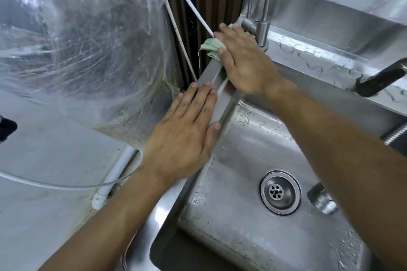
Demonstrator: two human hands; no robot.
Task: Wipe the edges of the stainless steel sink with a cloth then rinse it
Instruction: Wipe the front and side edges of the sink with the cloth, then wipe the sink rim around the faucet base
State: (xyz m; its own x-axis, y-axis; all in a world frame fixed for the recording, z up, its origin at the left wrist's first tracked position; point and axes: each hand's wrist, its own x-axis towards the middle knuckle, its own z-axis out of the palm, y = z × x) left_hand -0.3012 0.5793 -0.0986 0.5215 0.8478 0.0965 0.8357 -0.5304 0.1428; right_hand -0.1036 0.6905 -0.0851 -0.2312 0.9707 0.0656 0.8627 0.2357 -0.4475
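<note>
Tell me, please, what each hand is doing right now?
Left hand: open, flat on the sink edge, holding nothing.
Right hand: open, fingers straight, pressing the cloth on the edge by the tap.

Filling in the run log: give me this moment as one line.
step: wiping sink edge | right hand: presses green cloth on left rim beside faucet | left hand: flat on rim | rinse: not yet

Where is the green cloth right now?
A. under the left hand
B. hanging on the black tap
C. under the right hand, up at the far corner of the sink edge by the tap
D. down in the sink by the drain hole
C: the green cloth peeks out from under the right hand, which presses it on the sink edge beside the steel tap.
</note>
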